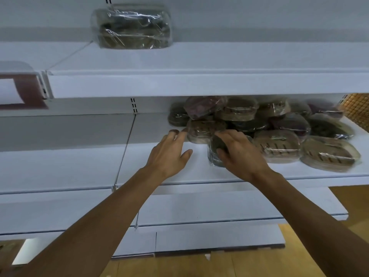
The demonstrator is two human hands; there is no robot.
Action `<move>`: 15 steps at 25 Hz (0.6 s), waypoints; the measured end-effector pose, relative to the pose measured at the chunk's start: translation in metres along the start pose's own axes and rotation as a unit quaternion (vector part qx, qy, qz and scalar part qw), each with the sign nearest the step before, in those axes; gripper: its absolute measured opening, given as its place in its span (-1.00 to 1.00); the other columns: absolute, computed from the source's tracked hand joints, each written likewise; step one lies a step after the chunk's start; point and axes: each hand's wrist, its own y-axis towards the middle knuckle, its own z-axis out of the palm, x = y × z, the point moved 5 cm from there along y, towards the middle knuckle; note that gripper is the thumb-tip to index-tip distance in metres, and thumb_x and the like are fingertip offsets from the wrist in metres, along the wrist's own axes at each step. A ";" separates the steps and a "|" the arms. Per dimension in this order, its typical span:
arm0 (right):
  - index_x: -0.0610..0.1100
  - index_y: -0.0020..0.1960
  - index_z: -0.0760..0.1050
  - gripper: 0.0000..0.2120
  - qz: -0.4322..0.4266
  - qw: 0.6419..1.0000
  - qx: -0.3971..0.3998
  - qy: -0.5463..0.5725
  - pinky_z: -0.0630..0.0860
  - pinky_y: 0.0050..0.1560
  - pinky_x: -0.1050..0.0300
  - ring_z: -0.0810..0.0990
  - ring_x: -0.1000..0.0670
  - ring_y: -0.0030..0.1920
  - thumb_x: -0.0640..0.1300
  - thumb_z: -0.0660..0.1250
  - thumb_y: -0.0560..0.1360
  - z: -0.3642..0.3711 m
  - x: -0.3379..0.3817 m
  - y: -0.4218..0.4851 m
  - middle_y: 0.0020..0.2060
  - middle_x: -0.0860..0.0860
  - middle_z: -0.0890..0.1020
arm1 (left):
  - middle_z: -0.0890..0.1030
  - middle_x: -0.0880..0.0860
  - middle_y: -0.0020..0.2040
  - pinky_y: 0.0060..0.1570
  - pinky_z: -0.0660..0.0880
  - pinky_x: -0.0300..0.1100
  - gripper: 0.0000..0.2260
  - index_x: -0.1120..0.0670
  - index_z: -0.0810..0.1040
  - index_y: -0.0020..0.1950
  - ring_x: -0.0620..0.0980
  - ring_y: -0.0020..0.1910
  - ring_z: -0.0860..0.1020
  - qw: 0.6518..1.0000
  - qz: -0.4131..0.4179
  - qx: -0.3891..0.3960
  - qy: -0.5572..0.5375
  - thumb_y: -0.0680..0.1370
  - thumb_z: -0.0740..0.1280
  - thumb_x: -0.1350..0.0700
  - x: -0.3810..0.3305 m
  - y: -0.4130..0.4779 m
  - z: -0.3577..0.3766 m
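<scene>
Several plastic-wrapped soap dishes lie heaped on the middle white shelf (159,172), at its right half. My right hand (239,152) grips a dark green wrapped dish (214,154) at the front left of the heap, thumb on its near face and fingers over its top. My left hand (169,152) reaches in beside it with fingers extended, fingertips at the left edge of a brown wrapped dish (203,130). Whether they touch it I cannot tell.
A stack of wrapped dishes (131,27) stands alone on the upper shelf (179,84). A red-framed price tag (22,90) hangs at the left. Lower white shelves (219,208) jut out under my arms above a wooden floor (219,264).
</scene>
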 end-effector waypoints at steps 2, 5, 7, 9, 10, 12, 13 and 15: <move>-0.05 0.42 0.36 -0.58 0.008 1.000 0.001 0.002 0.53 0.11 -0.05 0.42 -0.09 0.24 -0.07 0.26 0.58 0.006 -0.006 0.007 0.29 -0.04 0.47 | 0.32 0.08 0.48 0.24 0.48 0.02 -0.39 -0.09 0.07 0.59 0.12 0.37 0.41 1.000 -0.004 0.003 -0.017 0.62 0.27 -0.10 0.001 0.012 0.008; -0.04 0.45 0.32 -0.54 0.013 1.000 -0.003 0.006 0.50 0.13 -0.04 0.41 -0.13 0.26 -0.06 0.27 0.57 0.012 -0.011 0.017 0.31 -0.07 0.45 | 0.29 0.10 0.49 0.21 0.50 0.09 -0.39 -0.10 0.08 0.58 0.21 0.31 0.46 0.999 -0.009 -0.011 -0.043 0.61 0.29 -0.09 0.003 0.029 0.015; -0.04 0.48 0.29 -0.51 0.022 1.000 0.001 0.012 0.47 0.16 -0.04 0.38 -0.14 0.29 -0.06 0.28 0.57 0.019 -0.014 0.023 0.35 -0.08 0.42 | 0.28 0.11 0.49 0.18 0.51 0.10 -0.40 -0.10 0.08 0.57 0.25 0.28 0.48 0.998 -0.015 -0.020 -0.057 0.61 0.30 -0.08 0.003 0.035 0.024; -0.03 0.50 0.25 -0.48 0.028 0.999 -0.001 0.023 0.46 0.20 -0.06 0.35 -0.15 0.33 -0.05 0.28 0.57 0.025 -0.016 0.027 0.39 -0.07 0.38 | 0.24 0.10 0.52 0.17 0.50 0.09 -0.37 -0.10 0.04 0.59 0.25 0.27 0.50 0.998 -0.023 -0.020 -0.061 0.61 0.29 -0.08 0.004 0.042 0.033; -0.02 0.51 0.23 -0.46 0.029 0.999 -0.003 0.028 0.45 0.22 -0.07 0.34 -0.15 0.34 -0.04 0.28 0.57 0.028 -0.016 0.029 0.41 -0.07 0.36 | 0.22 0.10 0.53 0.17 0.50 0.09 -0.35 -0.11 0.02 0.60 0.26 0.25 0.52 0.997 -0.028 -0.017 -0.063 0.61 0.30 -0.09 0.006 0.045 0.037; -0.02 0.55 0.16 -0.41 0.030 0.999 0.001 0.033 0.44 0.25 -0.06 0.33 -0.17 0.38 -0.02 0.27 0.57 0.032 -0.019 0.036 0.46 -0.08 0.31 | 0.19 0.12 0.54 0.16 0.53 0.14 -0.32 -0.12 -0.02 0.60 0.29 0.22 0.53 0.997 -0.033 -0.019 -0.061 0.60 0.31 -0.09 0.010 0.054 0.043; -0.04 0.57 0.11 -0.38 0.033 0.999 0.005 0.029 0.42 0.27 -0.06 0.30 -0.19 0.41 -0.01 0.27 0.58 0.033 -0.022 0.040 0.48 -0.10 0.27 | 0.20 0.14 0.53 0.14 0.53 0.17 -0.31 -0.11 -0.02 0.60 0.32 0.22 0.51 0.998 -0.031 -0.024 -0.058 0.60 0.31 -0.09 0.013 0.059 0.043; -0.10 0.59 0.03 -0.30 0.044 0.999 0.005 0.014 0.39 0.31 -0.09 0.24 -0.22 0.46 0.02 0.27 0.58 0.031 -0.029 0.053 0.52 -0.15 0.20 | 0.26 0.16 0.48 0.11 0.51 0.16 -0.34 -0.08 0.02 0.60 0.33 0.21 0.49 0.997 -0.031 -0.041 -0.054 0.59 0.30 -0.08 0.017 0.072 0.040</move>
